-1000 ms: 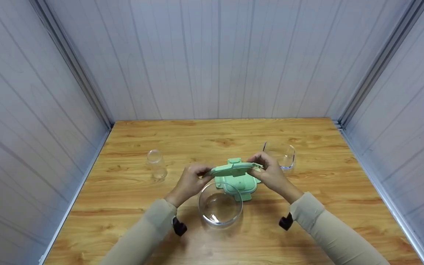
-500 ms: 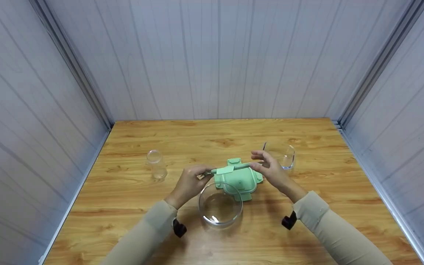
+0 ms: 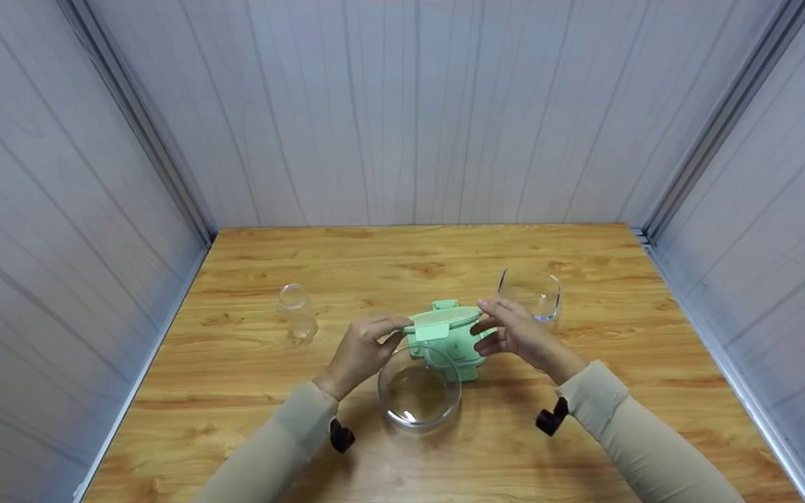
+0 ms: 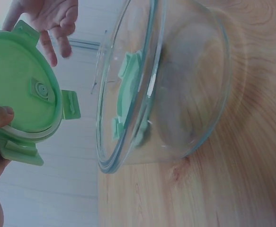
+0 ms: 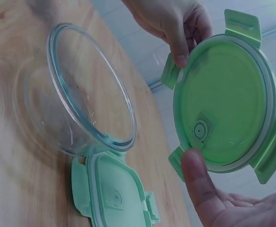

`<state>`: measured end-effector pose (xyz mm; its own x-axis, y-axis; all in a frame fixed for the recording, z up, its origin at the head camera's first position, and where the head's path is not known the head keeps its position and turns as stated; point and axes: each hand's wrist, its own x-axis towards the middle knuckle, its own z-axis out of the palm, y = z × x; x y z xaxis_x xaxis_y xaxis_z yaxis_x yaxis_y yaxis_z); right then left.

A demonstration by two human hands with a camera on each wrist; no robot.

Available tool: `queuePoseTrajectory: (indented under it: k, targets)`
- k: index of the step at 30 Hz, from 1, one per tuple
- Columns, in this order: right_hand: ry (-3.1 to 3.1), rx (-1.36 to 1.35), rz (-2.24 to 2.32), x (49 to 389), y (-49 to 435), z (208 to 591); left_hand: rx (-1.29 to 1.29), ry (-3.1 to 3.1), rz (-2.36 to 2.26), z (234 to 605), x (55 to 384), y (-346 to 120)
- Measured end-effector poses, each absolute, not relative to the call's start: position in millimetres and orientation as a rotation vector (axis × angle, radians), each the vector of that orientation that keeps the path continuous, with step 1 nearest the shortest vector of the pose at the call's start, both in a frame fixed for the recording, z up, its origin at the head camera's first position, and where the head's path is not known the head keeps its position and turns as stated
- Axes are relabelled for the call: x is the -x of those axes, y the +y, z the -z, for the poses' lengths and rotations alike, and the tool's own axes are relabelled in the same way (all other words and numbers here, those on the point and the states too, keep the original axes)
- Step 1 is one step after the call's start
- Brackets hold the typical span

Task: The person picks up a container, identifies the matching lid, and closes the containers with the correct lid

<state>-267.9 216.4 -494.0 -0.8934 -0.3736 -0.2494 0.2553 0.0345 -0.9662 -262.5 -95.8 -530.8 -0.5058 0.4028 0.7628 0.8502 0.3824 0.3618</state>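
A round green lid (image 3: 448, 320) with side clips is held up, tilted, over the far side of a round glass bowl (image 3: 420, 391). My left hand (image 3: 367, 349) pinches its left edge, thumb on the face with the round valve in the left wrist view. At the lid's opposite edge is my right hand (image 3: 525, 339), fingers spread and loosely bent. Its thumb (image 5: 197, 175) overlaps the rim in the right wrist view. Below the round lid, a rectangular green lid (image 5: 121, 189) lies on the table just beyond the bowl, partly hidden in the head view.
A rectangular glass container (image 3: 539, 297) stands behind my right hand. Farther left is a clear glass jar (image 3: 298, 314). The wooden table (image 3: 249, 391) is enclosed by pale panel walls (image 3: 402, 112) at the back and both sides.
My right hand has loosened its grip on the round lid and spread its fingers. The lid has turned and tilted, showing more of its broad top. The bowl and rectangular lid stay put.
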Motion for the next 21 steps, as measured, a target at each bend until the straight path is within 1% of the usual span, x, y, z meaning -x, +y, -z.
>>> queuePoseTrajectory:
  k: [14, 21]
  targets:
    - [1.739, 0.109, 1.964, 265.3, 213.5, 494.1, 1.124, -1.993, 0.920, 537.1, 260.7, -94.5]
    - [1.701, 0.096, 1.991, 264.1, 213.6, 493.0, 1.161, -1.998, 0.945, 538.5, 259.7, -95.4]
